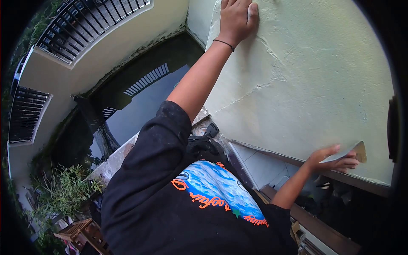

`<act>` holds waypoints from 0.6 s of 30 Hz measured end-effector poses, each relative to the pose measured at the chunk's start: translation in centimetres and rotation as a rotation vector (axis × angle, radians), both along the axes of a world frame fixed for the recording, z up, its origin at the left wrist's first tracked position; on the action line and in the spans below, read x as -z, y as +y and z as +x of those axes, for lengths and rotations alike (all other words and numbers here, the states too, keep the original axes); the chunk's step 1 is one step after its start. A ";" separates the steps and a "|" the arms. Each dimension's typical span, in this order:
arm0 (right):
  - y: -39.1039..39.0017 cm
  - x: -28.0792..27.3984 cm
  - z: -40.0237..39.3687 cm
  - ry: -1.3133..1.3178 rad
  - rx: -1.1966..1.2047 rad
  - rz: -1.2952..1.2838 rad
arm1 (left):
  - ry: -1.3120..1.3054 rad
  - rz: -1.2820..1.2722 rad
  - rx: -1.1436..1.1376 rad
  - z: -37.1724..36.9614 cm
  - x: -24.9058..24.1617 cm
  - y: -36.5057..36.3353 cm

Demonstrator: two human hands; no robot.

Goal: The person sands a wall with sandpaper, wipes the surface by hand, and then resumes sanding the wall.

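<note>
My left hand (236, 21) rests against the upper left part of a pale green plastered wall (306, 93). Its fingers point upward and run out of view at the top edge, and the thumb stands out to the side. A dark band circles that wrist. Low on the wall, at the far right, my right hand (333, 159) grips a thin curved sheet (346, 154), whitish with a tan part at its right end. The thumb is on one side of the sheet and the fingers are on the other. Cracks and rough patches mark the plaster between the hands.
Dark water (136, 110) lies below on the left, beyond a narrow ledge (111, 166). Black railings (93, 27) top the wall across the water. Bushy plants (63, 191) and a wooden piece (80, 233) are at lower left. White tiles (261, 165) show below the wall.
</note>
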State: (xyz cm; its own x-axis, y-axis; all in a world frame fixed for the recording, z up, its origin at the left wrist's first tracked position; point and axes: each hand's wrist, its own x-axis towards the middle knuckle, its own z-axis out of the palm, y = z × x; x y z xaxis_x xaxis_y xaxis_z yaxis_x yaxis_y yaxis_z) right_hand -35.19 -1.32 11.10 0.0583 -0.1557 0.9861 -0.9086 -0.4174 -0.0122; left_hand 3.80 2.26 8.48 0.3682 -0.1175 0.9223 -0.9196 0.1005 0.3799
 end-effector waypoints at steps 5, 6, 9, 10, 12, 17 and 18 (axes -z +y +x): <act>-0.1 -3.1 0.1 0.129 0.024 -0.017 | -0.003 0.012 0.022 0.0 -0.1 0.1; -0.2 -4.6 -0.1 -0.012 -0.036 -0.035 | 0.008 -0.014 0.011 -0.1 -0.1 0.1; -1.6 -4.5 -1.4 -0.212 -0.197 0.124 | 0.011 -0.044 0.004 -0.2 -0.1 -0.2; -1.3 -4.2 -0.5 -0.307 -0.213 0.211 | 0.006 -0.040 -0.002 -0.1 0.0 -0.2; -0.8 -0.1 1.0 0.194 0.174 -0.017 | 0.009 -0.028 -0.001 0.1 0.0 -0.1; -0.2 -0.6 0.2 0.302 0.085 0.057 | -0.009 -0.008 -0.004 0.2 0.0 -0.1; -0.3 -3.3 0.3 0.187 0.081 0.039 | -0.021 -0.020 -0.008 0.0 -0.2 0.0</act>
State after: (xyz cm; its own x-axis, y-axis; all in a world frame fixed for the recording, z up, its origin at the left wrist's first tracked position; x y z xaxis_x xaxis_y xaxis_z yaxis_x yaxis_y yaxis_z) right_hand -34.93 -1.60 14.42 0.2260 -0.2052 0.9523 -0.9270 -0.3457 0.1455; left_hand 3.80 2.26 8.64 0.3496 -0.0965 0.9319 -0.9280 0.1009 0.3586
